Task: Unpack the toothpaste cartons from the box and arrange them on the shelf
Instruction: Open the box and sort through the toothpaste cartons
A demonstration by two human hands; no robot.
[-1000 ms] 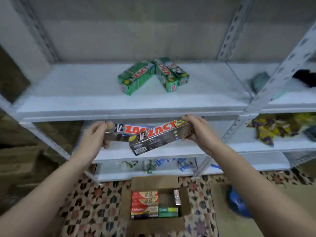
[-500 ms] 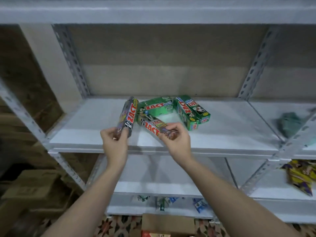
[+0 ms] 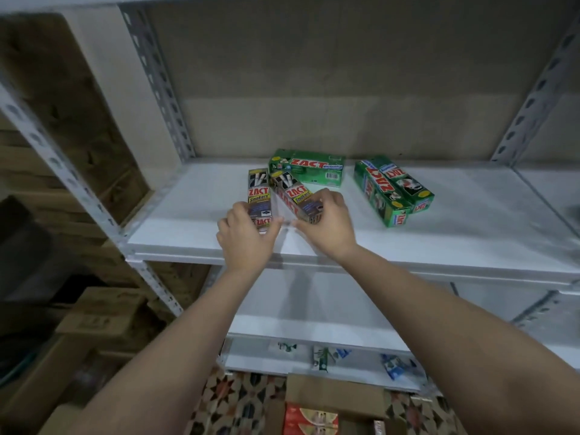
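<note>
Two dark Zact Smokers cartons lie side by side on the white shelf (image 3: 455,221). My left hand (image 3: 246,238) grips the near end of the left dark carton (image 3: 259,194). My right hand (image 3: 326,224) grips the near end of the right dark carton (image 3: 293,196), which lies slanted. Behind them a green Zact carton (image 3: 309,167) lies crosswise. Two more green cartons (image 3: 392,191) lie together at an angle to the right. The open cardboard box (image 3: 332,400) with red cartons inside sits on the floor at the bottom edge.
Perforated metal uprights (image 3: 157,80) frame the shelf bay. A lower shelf (image 3: 314,312) sits beneath, and small packets (image 3: 326,356) lie on the one below that. Cardboard boxes (image 3: 103,315) stand stacked at the left. The floor has a patterned mat (image 3: 232,403).
Both hands carried the two dark cartons up from the lower shelf level to the upper shelf and laid them down side by side in front of the green carton.
</note>
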